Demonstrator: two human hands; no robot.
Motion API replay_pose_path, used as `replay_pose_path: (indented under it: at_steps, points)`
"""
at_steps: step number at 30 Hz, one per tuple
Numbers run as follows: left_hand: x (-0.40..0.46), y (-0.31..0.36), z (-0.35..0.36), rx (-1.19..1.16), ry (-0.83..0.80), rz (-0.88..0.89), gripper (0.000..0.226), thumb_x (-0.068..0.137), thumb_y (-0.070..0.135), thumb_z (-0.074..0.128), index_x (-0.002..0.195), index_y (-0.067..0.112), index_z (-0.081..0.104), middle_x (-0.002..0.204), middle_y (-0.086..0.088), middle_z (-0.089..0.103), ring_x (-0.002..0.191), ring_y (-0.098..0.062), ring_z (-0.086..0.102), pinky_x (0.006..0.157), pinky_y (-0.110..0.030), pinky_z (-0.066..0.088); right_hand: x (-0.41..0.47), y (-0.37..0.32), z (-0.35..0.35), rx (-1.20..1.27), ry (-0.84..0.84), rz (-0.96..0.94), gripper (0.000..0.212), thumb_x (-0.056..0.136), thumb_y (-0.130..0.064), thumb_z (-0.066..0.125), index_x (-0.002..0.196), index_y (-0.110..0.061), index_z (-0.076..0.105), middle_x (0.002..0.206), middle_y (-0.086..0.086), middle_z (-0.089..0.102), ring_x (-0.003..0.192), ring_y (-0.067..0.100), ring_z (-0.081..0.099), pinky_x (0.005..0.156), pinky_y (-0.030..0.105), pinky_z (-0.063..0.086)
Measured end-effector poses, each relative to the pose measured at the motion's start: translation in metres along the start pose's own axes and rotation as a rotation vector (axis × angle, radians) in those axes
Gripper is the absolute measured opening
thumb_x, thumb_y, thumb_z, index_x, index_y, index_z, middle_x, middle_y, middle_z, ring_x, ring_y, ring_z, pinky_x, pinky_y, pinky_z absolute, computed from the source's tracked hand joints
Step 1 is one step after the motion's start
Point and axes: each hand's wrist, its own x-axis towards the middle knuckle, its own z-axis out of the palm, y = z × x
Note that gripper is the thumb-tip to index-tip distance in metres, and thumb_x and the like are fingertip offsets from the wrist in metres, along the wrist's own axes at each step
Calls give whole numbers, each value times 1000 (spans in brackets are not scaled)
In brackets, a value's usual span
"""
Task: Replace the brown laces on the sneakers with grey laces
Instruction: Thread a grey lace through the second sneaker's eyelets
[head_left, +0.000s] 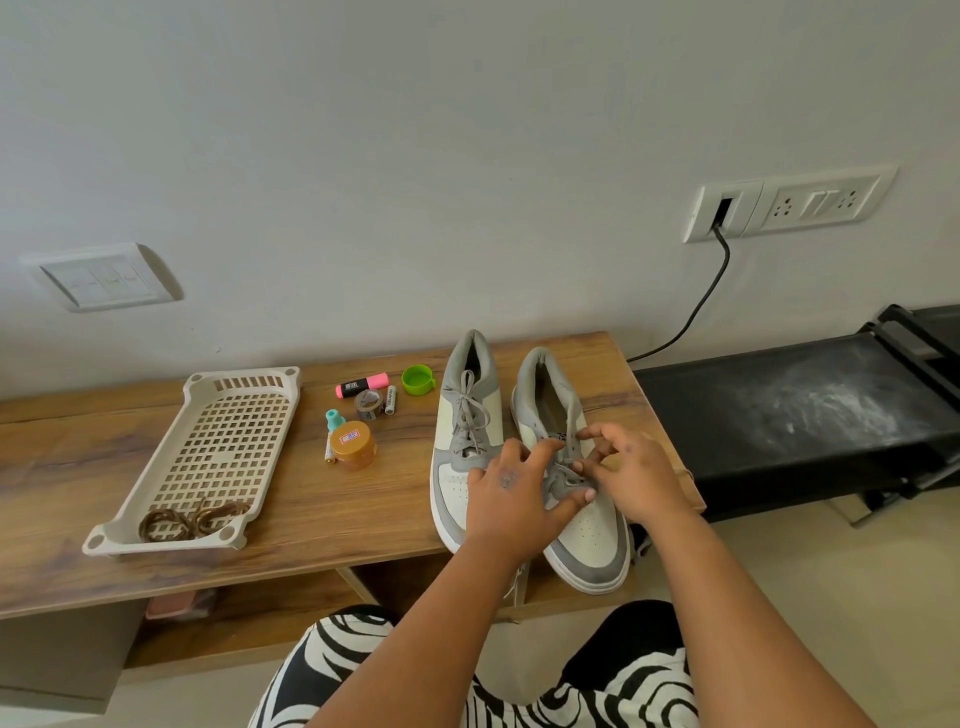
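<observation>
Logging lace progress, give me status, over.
Both hands on the right sneaker: left hand and right hand pinching its grey lace. Left sneaker laced grey. Brown laces in the tray. Nothing in the way.

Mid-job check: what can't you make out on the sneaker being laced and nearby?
Head view only:
- Lower eyelets and lacing on the right sneaker: covered by the left hand and right hand.
- Grey lace ends: hidden in the fingers.
- Jar label: too small.
- Shelf under the table: cut off by its edge.
</observation>
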Motion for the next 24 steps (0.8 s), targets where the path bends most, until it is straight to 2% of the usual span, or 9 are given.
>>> replay_pose_path:
  at_steps: [2,5,10,15,18,21,24]
  points:
    - [0,4,1,69,19,-11,66,84,78,43,137,39,38,121,3,48,110,-21,53,91,-39,38,1,-1,-1,-39,23,-5,24,91,-18,65,111,-32,64,90,-10,58,96,13,54,76,26,45]
    - [2,6,2,101,18,-19,63,85,74,46,136,39,37,122,2,46,112,-21,52,90,-39,38,3,1,-5,-214,65,-77,12,94,-23,62,102,-28,70,95,-14,55,105,17,49,88,38,47]
    - [4,6,1,75,-12,-34,63,85,73,49,137,41,35,125,3,47,116,-20,51,95,-40,39,3,1,-9,-300,187,-110,10,94,-32,60,96,-30,69,101,-12,61,104,12,39,80,31,29]
    - [2,6,0,24,-10,-15,67,86,69,52,142,40,29,124,3,51,113,-20,53,94,-37,43,4,5,-5,-318,232,-116,7,91,-33,64,91,-27,67,98,-11,58,101,13,41,80,33,34]
    - [-4,5,3,-271,-33,-71,75,88,53,63,148,34,22,130,2,53,112,-16,57,94,-35,51,4,11,-10,-185,284,-27,14,88,-29,69,81,-21,60,89,-8,52,85,16,53,68,29,41]
    - [-6,6,3,-341,-52,-161,53,94,45,58,137,20,39,121,-2,56,109,-16,56,92,-29,47,0,12,-13,-44,258,14,12,89,-18,69,82,-20,59,84,-9,53,80,14,57,63,21,40]
    - [-7,8,1,-327,-60,-163,31,96,43,56,115,19,51,102,2,52,94,-13,50,81,-21,40,-6,3,-13,83,60,35,3,89,-23,69,88,-23,67,87,-12,62,84,3,57,66,16,40]
